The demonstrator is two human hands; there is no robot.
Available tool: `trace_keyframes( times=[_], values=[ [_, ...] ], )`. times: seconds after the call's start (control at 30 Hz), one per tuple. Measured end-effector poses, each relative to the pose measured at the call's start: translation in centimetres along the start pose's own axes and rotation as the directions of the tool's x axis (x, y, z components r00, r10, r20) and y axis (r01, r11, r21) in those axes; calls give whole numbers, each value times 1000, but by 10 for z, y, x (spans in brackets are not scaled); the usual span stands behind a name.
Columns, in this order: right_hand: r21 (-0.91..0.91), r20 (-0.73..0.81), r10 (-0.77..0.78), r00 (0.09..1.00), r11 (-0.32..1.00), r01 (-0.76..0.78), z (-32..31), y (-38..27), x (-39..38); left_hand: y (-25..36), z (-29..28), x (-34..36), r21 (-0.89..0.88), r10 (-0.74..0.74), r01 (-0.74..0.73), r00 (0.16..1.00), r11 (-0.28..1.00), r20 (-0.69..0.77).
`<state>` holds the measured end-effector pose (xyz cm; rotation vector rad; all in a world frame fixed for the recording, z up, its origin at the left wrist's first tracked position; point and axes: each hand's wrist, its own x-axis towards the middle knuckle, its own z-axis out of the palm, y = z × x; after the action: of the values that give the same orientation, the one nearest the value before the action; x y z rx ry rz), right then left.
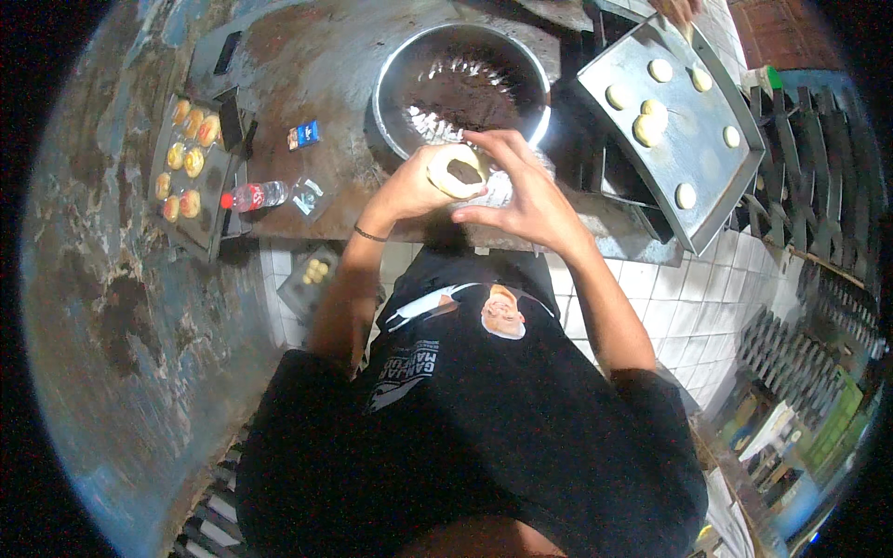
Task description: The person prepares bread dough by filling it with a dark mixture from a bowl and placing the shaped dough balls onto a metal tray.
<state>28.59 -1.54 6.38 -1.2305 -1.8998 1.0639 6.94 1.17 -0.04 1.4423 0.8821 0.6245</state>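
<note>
My left hand [416, 186] holds a piece of pale dough [445, 190], opened out around a dark brown filling [462, 171]. Beside it, my right hand [523, 191] is spread, thumb and fingers apart around the dough's right side; whether a fingertip touches it I cannot tell. Just beyond both hands stands a wide metal bowl [379, 104] with a dark brown mass [465, 98] inside, pale streaks showing along its side.
On the right, a metal tray [712, 172] bears several pale dough rounds [648, 129]; another person's hand [679, 9] is at its far edge. Leftward are a tray [216, 167] of golden buns, a red-capped plastic bottle [256, 196] and a small blue packet [303, 136].
</note>
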Motion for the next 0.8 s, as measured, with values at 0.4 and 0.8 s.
trace_keyframes(
  times=[0.4, 0.8],
  values=[
    [453, 140, 247, 959, 845, -284, -14, 2, 18, 35, 2, -21, -380, -57, 40, 998, 924, -33],
    [-112, 172, -234, 957, 961, 255, -38, -30, 39, 47, 21, -13, -697, -263, 66, 948, 714, -180]
  ],
)
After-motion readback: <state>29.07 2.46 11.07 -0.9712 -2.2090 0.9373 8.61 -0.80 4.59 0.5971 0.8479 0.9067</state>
